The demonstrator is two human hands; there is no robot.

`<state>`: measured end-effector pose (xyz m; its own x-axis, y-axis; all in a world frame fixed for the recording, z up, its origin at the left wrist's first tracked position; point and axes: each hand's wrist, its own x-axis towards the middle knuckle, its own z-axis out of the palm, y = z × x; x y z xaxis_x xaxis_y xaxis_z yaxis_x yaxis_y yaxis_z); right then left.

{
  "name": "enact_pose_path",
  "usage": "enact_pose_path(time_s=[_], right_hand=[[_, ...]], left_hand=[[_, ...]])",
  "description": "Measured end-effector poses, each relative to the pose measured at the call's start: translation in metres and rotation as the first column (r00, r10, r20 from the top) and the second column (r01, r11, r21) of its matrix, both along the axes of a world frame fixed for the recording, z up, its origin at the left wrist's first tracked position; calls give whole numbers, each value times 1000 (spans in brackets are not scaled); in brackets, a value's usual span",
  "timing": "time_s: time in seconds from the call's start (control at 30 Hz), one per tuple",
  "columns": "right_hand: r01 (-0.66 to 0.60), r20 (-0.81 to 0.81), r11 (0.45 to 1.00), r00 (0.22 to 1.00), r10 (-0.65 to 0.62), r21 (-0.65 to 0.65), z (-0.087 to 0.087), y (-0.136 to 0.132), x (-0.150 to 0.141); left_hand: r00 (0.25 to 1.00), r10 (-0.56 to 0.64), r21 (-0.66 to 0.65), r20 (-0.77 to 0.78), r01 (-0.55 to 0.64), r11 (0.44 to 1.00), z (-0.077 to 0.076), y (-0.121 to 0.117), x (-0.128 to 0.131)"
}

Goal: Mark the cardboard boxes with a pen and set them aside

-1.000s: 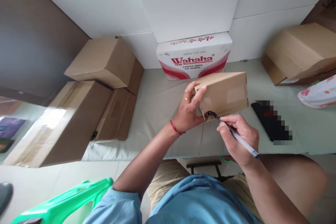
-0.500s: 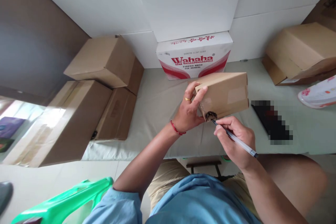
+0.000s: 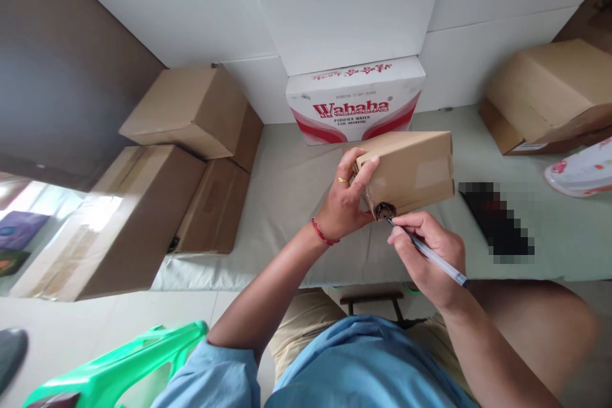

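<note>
My left hand (image 3: pixel 345 199) grips the left end of a small brown cardboard box (image 3: pixel 414 169), fingers over its upper edge and thumb low at the near corner. The box is tilted over the table. A dark round scribbled mark (image 3: pixel 385 210) is on its lower near corner. In my right hand (image 3: pixel 433 252) is a pen (image 3: pixel 437 259) with a clear barrel and dark ends. Its tip meets the box at or just beside the dark mark.
Behind the box stands a white and red Wahaha carton (image 3: pixel 356 105). Brown cartons (image 3: pixel 186 108) are stacked at left, and another (image 3: pixel 549 92) sits at right. A dark blurred-out object (image 3: pixel 497 220) lies right of my hand. A green plastic stool (image 3: pixel 119 360) is at lower left.
The pen tip and right fingers have shifted very slightly left at the dark mark. My left hand keeps the same hold on the box.
</note>
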<state>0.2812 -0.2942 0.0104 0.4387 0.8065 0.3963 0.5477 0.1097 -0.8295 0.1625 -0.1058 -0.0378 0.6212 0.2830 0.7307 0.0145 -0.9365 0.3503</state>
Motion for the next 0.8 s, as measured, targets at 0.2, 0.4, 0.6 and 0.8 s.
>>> enact_pose_path(time_s=[0.2,0.4,0.6,0.8], right_hand=[[286,-43,955,958,-283,81,-16,-23,21],[328,462,924,862,-208,-197,-72,-45,65],[369,595,735,801,59,-569,-97,-48,71],[665,689,666,657,-306,-338,-98,-61,114]], left_hand=[[1000,0,16,6,0,1000,-1,1,-1],[1000,-8,30,6,7,1000,0,3,1],[1000,15,45,4,-15,999,-1,1,3],[999,30,56,-19,-29,998,2,1,2]])
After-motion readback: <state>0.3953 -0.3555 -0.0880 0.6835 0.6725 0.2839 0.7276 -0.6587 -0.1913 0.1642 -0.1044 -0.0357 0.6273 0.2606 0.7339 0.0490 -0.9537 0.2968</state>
